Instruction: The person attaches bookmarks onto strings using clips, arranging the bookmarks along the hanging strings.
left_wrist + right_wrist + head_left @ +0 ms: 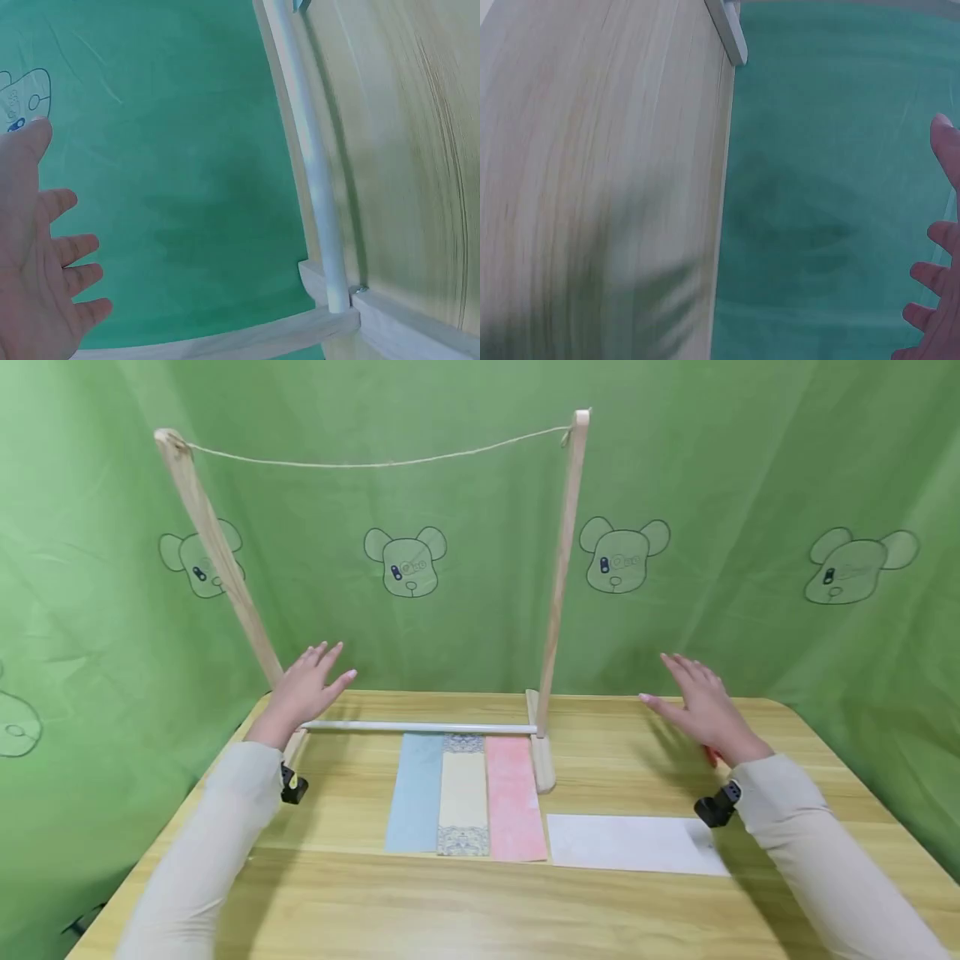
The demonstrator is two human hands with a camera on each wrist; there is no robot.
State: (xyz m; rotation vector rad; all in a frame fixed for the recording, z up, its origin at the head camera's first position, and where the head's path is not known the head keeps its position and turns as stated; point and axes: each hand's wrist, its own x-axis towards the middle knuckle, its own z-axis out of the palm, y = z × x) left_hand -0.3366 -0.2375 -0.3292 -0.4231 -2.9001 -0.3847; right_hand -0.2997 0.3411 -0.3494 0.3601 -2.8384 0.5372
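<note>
My left hand point(302, 692) is held up with fingers spread, near the left post point(217, 547) of a wooden stand, and holds nothing. On the right, my right hand point(703, 714) hovers over the table, fingers extended and thumb apart, also holding nothing. A string point(375, 465) sags between the tops of the left post and the right post point(562, 568). Low down, a white rod point(420, 727) joins the posts. In front of it lie three strips side by side: blue point(416, 793), cream with patterned ends point(463, 793), and pink point(513, 797).
A white strip point(630, 843) lies crosswise in front of my right hand. Something small and red point(711, 757) shows partly behind that hand. The stand's right foot point(546, 764) rests on the wooden table point(360, 902). Green cloth point(480, 635) with bear outlines hangs around the table.
</note>
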